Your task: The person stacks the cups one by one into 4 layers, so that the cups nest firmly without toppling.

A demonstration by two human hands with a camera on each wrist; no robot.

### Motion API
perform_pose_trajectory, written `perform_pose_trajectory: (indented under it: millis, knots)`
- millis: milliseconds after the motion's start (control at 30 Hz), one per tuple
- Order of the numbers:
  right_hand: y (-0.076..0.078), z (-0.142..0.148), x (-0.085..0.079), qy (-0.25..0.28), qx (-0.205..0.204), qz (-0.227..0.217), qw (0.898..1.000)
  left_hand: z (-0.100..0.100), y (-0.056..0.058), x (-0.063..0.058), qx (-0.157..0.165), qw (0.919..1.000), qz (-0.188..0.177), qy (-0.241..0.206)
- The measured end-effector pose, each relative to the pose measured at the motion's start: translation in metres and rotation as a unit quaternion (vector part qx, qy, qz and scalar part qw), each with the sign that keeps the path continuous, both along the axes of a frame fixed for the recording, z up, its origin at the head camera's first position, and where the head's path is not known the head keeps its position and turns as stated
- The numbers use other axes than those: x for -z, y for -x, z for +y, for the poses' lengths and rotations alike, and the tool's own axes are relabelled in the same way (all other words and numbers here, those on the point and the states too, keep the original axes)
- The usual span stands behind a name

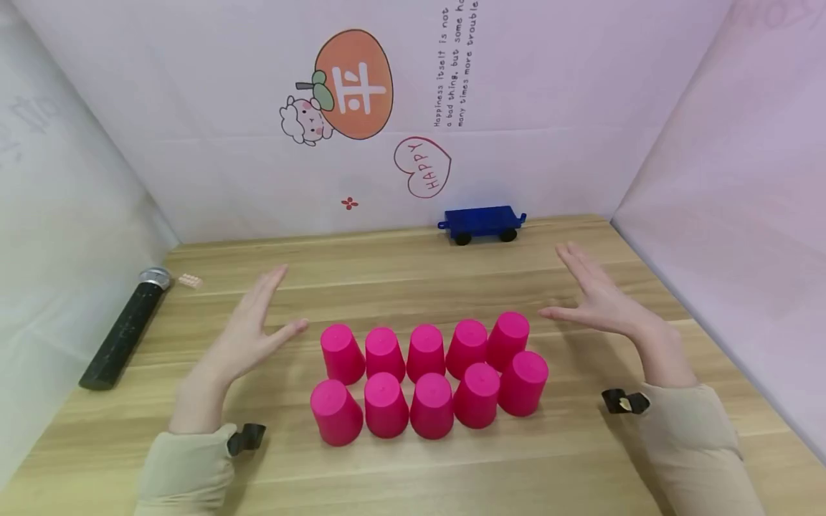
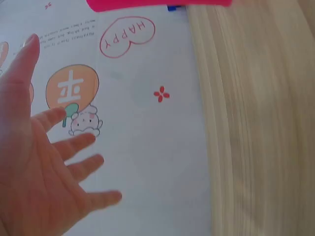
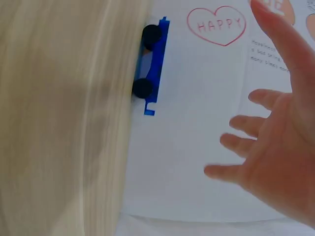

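Several bright pink cups point(image 1: 432, 407) stand upside down on the wooden table in two rows, near and far. To their left, my left hand point(image 1: 248, 337) is held with fingers extended and thumb apart, touching none of them. My right hand point(image 1: 603, 301) is spread in the same way off the right end of the rows, its thumb pointing toward the nearest cup point(image 1: 508, 340). Both palms hold nothing; in the wrist views the left palm point(image 2: 44, 182) and the right palm point(image 3: 280, 162) are bare. A pink edge point(image 2: 157, 4) shows at the top of the left wrist view.
A blue toy wagon point(image 1: 482, 222) with black wheels stands at the table's back edge. On the left lies a black microphone point(image 1: 125, 330) beside a small pale patterned piece point(image 1: 190, 280). White printed cloth point(image 1: 226, 143) walls the table at the back and sides.
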State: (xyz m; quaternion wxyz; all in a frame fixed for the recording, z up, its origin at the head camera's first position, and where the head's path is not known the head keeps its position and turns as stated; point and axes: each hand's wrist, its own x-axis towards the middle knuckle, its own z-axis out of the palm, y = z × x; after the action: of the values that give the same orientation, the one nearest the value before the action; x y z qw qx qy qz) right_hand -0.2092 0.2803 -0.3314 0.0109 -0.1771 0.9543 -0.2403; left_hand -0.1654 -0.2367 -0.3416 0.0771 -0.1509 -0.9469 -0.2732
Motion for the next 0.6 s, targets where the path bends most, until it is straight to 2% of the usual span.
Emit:
perform_pose_trajectory:
  millis: [100, 200, 333, 600]
  knots:
    - [-0.001, -0.002, -0.003, 0.045, -0.033, -0.023, 0.998, 0.007, 0.000, 0.000, 0.036, 0.9985, -0.020, -0.036]
    - [-0.001, -0.005, -0.003, 0.088, -0.070, -0.057, 0.992, 0.012, -0.002, 0.001, 0.048, 0.9972, -0.029, -0.050]
    - [0.002, -0.008, -0.001, 0.131, -0.120, -0.080, 0.981, 0.018, -0.001, 0.002, 0.057, 0.9960, -0.042, -0.055]
    - [0.003, -0.017, 0.010, 0.153, -0.183, -0.139, 0.961, 0.025, -0.002, 0.005, 0.073, 0.9909, -0.102, -0.050]
